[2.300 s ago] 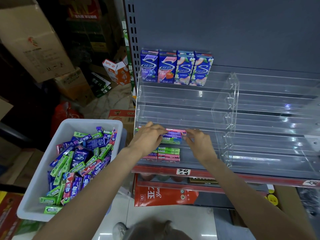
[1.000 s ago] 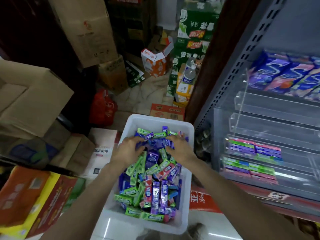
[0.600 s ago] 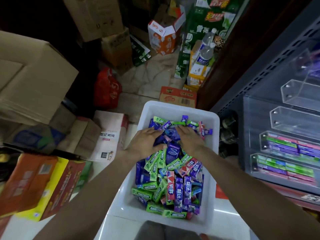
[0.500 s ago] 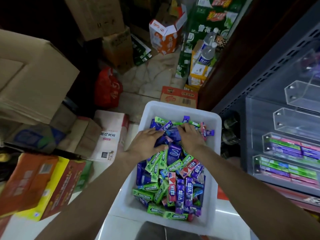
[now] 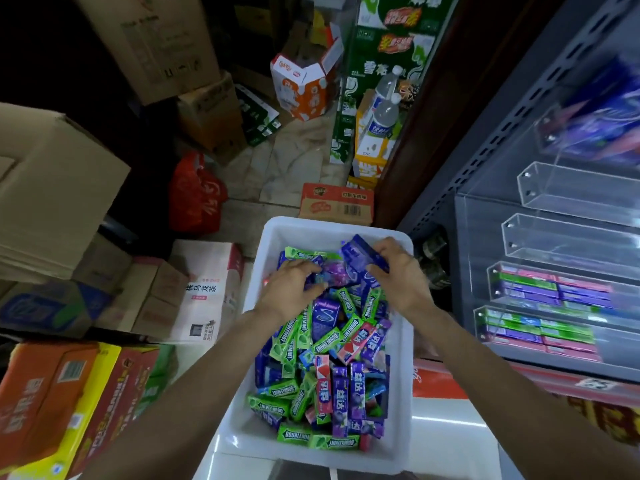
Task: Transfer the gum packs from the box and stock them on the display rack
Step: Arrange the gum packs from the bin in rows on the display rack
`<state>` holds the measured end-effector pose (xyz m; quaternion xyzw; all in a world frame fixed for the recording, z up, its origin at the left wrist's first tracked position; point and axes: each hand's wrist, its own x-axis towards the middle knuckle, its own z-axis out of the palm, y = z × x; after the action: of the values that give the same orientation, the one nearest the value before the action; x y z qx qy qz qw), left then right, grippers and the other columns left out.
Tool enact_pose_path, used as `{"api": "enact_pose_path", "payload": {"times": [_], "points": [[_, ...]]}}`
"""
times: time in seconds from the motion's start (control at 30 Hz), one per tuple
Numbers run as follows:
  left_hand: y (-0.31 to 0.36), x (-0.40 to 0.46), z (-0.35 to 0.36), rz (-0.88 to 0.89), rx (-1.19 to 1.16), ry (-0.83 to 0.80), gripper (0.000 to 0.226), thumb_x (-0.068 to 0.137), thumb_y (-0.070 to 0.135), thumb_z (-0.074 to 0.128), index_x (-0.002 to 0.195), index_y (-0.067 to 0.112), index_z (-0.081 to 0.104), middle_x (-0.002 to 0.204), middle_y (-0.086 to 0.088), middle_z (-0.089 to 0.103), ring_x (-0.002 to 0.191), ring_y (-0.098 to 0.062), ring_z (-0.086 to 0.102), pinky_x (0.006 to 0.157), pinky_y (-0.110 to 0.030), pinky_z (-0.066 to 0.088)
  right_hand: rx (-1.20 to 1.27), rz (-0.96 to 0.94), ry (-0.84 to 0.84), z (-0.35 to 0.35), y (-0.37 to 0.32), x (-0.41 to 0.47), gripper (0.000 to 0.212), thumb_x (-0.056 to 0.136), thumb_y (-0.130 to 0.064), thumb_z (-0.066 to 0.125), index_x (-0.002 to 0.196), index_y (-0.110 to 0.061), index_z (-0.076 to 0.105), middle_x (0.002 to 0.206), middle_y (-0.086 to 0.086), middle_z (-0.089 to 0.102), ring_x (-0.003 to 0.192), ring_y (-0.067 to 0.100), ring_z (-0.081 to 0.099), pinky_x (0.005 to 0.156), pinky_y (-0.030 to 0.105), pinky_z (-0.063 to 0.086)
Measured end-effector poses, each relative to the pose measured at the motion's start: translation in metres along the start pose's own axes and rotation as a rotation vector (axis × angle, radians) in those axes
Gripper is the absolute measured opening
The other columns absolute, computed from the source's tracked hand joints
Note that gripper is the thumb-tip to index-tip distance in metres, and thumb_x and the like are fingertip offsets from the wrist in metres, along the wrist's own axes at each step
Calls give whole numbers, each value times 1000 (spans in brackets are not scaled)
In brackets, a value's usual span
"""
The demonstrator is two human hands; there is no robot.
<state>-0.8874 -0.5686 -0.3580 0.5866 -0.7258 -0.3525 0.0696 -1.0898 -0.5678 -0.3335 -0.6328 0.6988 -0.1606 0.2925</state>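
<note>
A white plastic box (image 5: 403, 403) stands on the floor, heaped with green, purple, blue and pink gum packs (image 5: 325, 362). Both hands are in its far end. My right hand (image 5: 398, 275) grips a large blue gum pack (image 5: 358, 252), tilted up above the pile. My left hand (image 5: 289, 289) has its fingers curled on purple packs (image 5: 334, 277) in the heap; whether it holds one is unclear. The clear acrylic display rack (image 5: 568, 244) stands at the right, its two lowest tiers holding rows of stocked gum packs (image 5: 540, 306).
Cardboard cartons (image 5: 52, 188) crowd the left side. A red bag (image 5: 195, 195), an orange carton (image 5: 337, 204) and water bottles (image 5: 384, 112) lie beyond the box. The upper rack tiers (image 5: 571, 192) hold nothing; blurred blue boxes (image 5: 602, 133) sit at the top.
My hands left the rack's lower tiers and went into the box. My view swung left and down. The right hand has since lifted a large blue pack out of the pile.
</note>
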Motion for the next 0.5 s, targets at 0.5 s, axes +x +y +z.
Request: {"api": "enact_pose_path", "payload": {"times": [0.5], "points": [[49,66,54,-297,-325,-138,46,83,23,71,122,4,56,119,-12,63,113,-28,56,95,-31,43,221,245,110,-37,34,-22,26,96,-10,46,119,-2,38,109,22,62,93,38,61,64,30,40]]}}
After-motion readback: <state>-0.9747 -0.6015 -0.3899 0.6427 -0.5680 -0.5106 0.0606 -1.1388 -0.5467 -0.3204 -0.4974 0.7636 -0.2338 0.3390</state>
